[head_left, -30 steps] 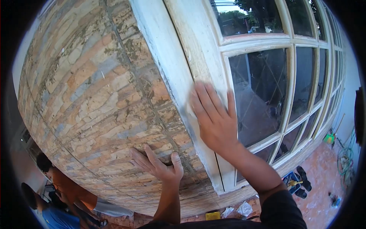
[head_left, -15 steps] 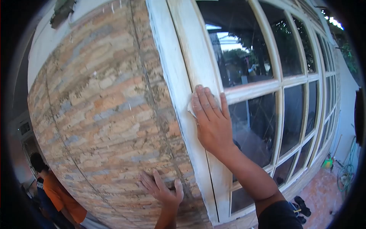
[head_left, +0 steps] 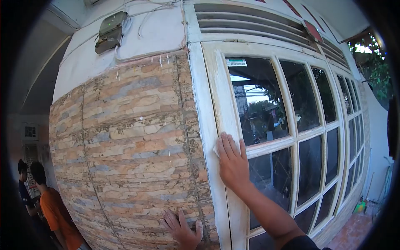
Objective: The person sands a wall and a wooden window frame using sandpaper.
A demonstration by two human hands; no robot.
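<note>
A small white sheet, probably sandpaper [head_left: 216, 149], lies against the left upright of the white window frame [head_left: 227, 108], a little below its middle. The right hand [head_left: 232, 163] presses it there with flat, stretched fingers; only 1 corner of the sheet shows at the fingertips. The left hand [head_left: 183, 230] is open and spread on the stone-clad wall [head_left: 133, 137], near its bottom edge beside the frame, holding nothing. 2 people [head_left: 46, 200] stand at the wall's left edge.
</note>
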